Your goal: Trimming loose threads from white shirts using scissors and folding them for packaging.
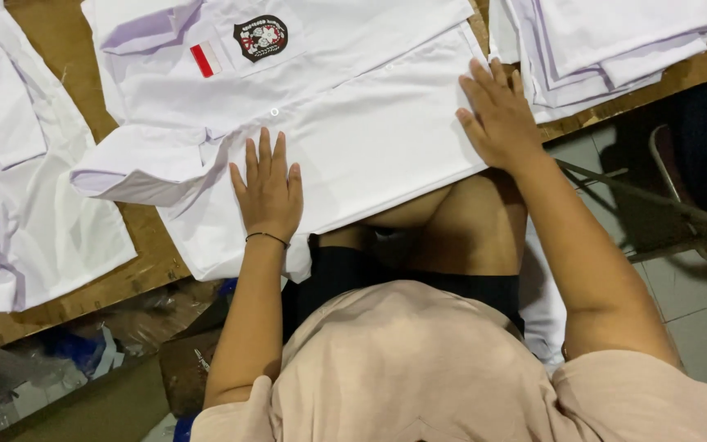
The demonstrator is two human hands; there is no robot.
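Seen from above, a person sits at a wooden table (145, 266), lap and knees nearest the camera.

Both hands lie palm down on a white shirt (370, 123) spread across the middle of the table. The shirt's near hem hangs over the table edge toward the lap. The left hand (268, 192), a thin dark bracelet (267, 237) at its wrist, presses the near left part of the shirt, fingers straight and close together. The right hand (499, 115) presses the shirt's right edge, fingers slightly spread. Neither grips anything.

Possible trouble: the overhanging hem could drag the shirt off the table if the hands lift, and sliding the palms could push creases into the cloth.

Count: one shirt under the hands, bearing one dark chest badge (260, 37) and one small red-and-white patch (205, 59). White garments (18, 205) lie at the left, number unclear. A stack of folded white cloth (607, 49) sits far right, with several layers I cannot count exactly.
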